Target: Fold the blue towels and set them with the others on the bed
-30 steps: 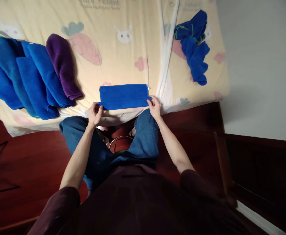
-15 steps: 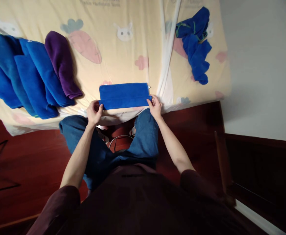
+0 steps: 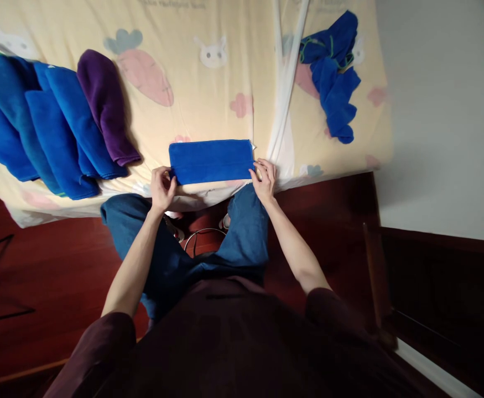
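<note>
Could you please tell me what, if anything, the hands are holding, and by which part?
The left hand and right hand touch opposite ends of the flat blue cloth, by its near corners; whether they grip or only rest cannot be told.

Cream-yellow fabric sheet (image 3: 208, 119) spread broad and flat, printed with pink carrots (image 3: 144, 77), white rabbit heads (image 3: 212, 55), grey lettering (image 3: 175, 4). Plain pale-grey wall (image 3: 441, 110) at right. Dark red-brown smooth floor (image 3: 59, 265) below. Thin black metal stand legs (image 3: 9, 316) at left. Dark brown wooden post (image 3: 376, 271) near wall's lower edge. Light brightest on sheet; lower right dark.
</note>
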Demonstrator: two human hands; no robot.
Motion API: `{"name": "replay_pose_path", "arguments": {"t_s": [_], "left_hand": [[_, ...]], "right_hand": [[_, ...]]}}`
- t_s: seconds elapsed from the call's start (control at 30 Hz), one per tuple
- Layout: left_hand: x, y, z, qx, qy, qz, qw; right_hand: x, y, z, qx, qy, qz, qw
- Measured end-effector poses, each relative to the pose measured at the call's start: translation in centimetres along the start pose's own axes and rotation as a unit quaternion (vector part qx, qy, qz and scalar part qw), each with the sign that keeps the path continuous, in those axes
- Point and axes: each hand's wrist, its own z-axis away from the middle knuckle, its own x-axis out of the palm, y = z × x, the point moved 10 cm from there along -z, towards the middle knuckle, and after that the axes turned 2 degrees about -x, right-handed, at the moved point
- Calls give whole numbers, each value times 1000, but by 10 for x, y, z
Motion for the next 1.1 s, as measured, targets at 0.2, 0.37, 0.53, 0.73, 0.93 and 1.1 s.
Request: {"name": "replay_pose_path", "arguments": {"t_s": [0.2, 0.37, 0.53, 0.73, 0.93, 1.1], "left_hand": [[6, 3, 1, 4, -22, -15, 1000], [4, 2, 0, 20, -11, -31, 999], [16, 10, 0, 77, -72, -24, 994], [22, 16, -1, 83, -127, -6, 988], [24, 16, -2, 78, -146, -21, 986], [27, 12, -5, 89, -139, -21, 986]], "right_hand": [[-1, -9, -1, -33, -1, 32, 999], [6, -11, 0, -59, -26, 28, 998], [16, -15, -1, -83, -70, 14, 994], [15, -25, -4, -93, -85, 4, 992], [18, -31, -2, -99, -135, 22, 986], [22, -26, -5, -80, -125, 36, 988]]}}
